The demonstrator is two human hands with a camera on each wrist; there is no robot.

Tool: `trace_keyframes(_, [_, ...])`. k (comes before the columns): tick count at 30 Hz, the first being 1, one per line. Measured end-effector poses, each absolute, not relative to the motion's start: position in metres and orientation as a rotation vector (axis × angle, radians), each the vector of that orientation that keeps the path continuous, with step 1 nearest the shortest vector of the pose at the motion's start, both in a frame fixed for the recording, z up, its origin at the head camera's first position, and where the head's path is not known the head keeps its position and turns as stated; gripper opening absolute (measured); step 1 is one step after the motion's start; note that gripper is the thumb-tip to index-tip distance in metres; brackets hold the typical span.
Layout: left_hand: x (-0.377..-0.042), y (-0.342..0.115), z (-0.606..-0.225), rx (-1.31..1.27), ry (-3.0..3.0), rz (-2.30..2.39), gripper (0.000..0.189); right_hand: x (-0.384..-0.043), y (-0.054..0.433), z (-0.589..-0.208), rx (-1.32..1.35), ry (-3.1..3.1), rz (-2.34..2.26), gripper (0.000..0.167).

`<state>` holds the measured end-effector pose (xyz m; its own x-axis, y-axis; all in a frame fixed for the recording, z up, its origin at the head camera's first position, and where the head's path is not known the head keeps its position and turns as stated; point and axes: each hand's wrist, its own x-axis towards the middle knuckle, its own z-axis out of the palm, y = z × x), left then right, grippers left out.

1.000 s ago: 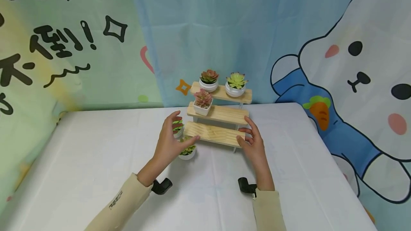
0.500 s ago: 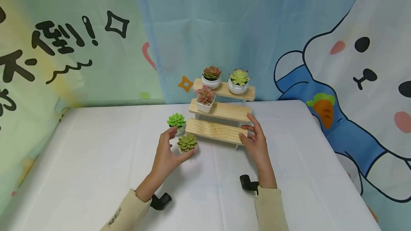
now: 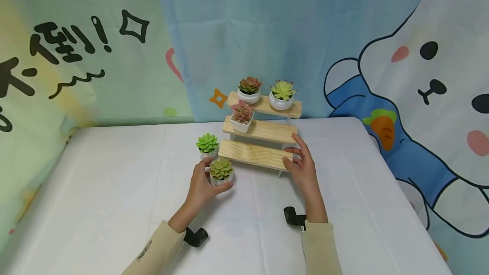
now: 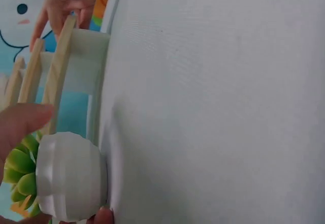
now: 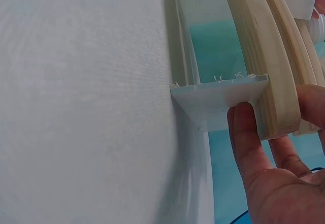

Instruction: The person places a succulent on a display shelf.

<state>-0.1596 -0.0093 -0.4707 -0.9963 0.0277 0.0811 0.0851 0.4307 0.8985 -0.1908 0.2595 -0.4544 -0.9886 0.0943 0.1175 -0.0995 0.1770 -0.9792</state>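
Note:
A green potted succulent [image 3: 220, 169] stands on the table by the stand's left front corner. My left hand [image 3: 204, 183] curls round its white pot [image 4: 71, 176], fingers on the left and thumb on the right. In the left wrist view, a small gap shows beside the thumb. A three-tier wooden display stand [image 3: 254, 155] has white side supports [image 5: 223, 97]. My right hand [image 3: 303, 171] holds its right end, with fingers [image 5: 246, 132] against the support beneath the lowest shelf. The lowest shelf is bare.
A brighter green succulent [image 3: 207, 144] stands behind my left hand. On the middle shelf is a pink succulent [image 3: 242, 113] in a square pot. The top shelf bears a reddish succulent [image 3: 249, 88] and a yellow-green succulent [image 3: 282, 92]. A white cloth covers the table [image 3: 126, 190].
My left hand has come down from above the front succulent, and its fingers have closed in round the pot. The right hand stays on the stand's right end.

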Motion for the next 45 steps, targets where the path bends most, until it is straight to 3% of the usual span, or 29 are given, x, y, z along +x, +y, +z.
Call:
trace_keyframes(9, [-0.163, -0.01, -0.476, -0.106, -2.573, -1.654, 0.063, -0.192, 0.26, -0.458, 0.008, -2.276, 1.917, 0.071])
trace_keyframes(25, [-0.159, -0.007, -0.474, -0.047, -2.517, -1.65, 0.062, -0.191, 0.259, -0.457, -0.009, -2.278, 1.934, 0.07])
trace_keyframes(45, [-0.159, 0.017, -0.431, -0.209, -2.412, -1.691, 0.062, -0.19, 0.262, -0.456, 0.008, -2.278, 1.946, 0.068])
